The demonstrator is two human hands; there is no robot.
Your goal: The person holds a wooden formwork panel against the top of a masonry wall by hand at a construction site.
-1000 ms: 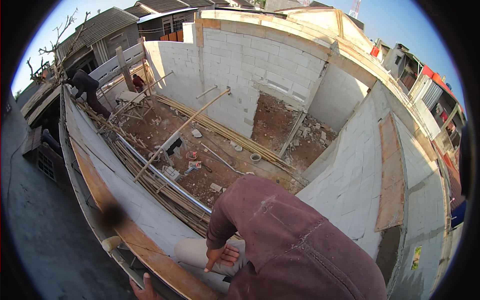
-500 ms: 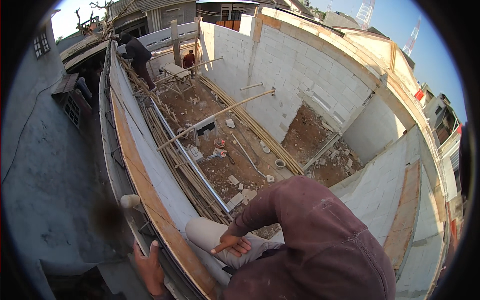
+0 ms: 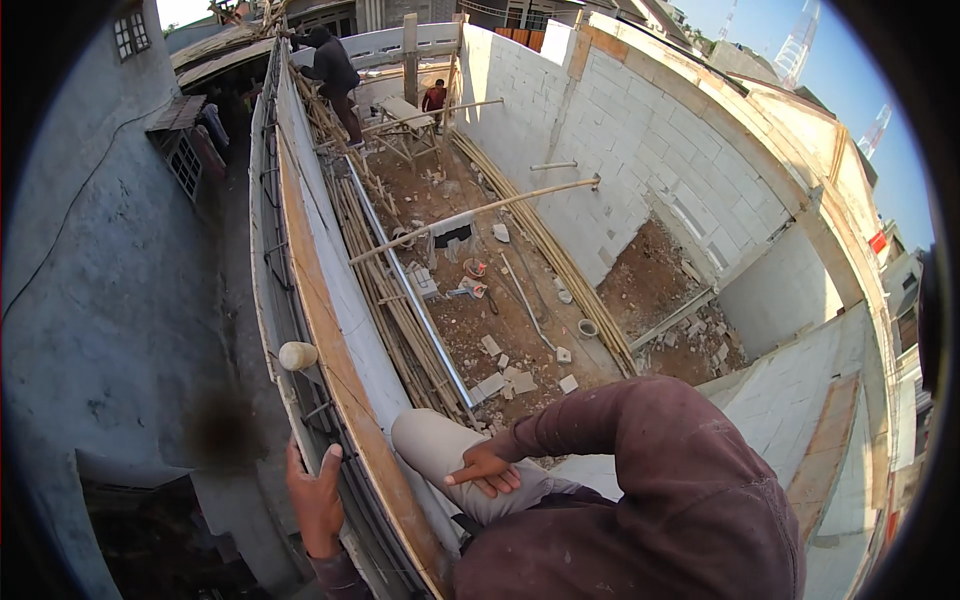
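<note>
Left hand (image 3: 318, 500) has the outer board (image 3: 284, 402) pinched, edge between thumb and fingers. 1 pale knob (image 3: 298, 355) sits by that board, just past the grip. Right hand (image 3: 487, 468), right of the board, lies loosely spread on the knee (image 3: 428, 438).

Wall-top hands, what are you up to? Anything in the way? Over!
Left hand grips narrow outer board. Right hand open on pale trouser knee. Possibly in the way: pale round-ended piece by the board, ahead of left hand.

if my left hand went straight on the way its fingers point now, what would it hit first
Your left hand would probably meet the pale round-ended peg first, though their relative heights are hard to judge.
</note>
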